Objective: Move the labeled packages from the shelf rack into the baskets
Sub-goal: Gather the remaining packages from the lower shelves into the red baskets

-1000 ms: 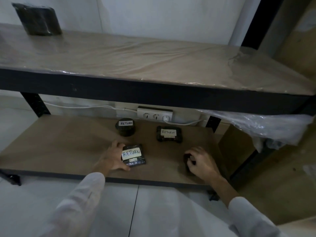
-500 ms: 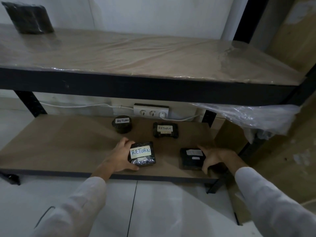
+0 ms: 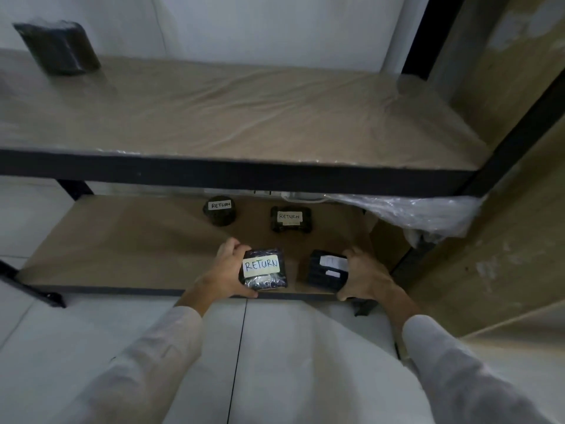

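Hands clamped: left hand point(image 3: 227, 272) on glossy wrapped packet point(image 3: 263, 269), right hand point(image 3: 365, 278) on boxy packet point(image 3: 327, 269)

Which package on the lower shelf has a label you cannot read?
The package in the right hand, front right: its label is blurred, while the other three read RETURN.

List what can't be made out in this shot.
- Baskets: none in the head view.
- Label on the package in the right hand: blurred, unreadable.
- Power strip: mostly hidden behind the upper shelf.
- Package on the upper shelf: blurred, no label visible.
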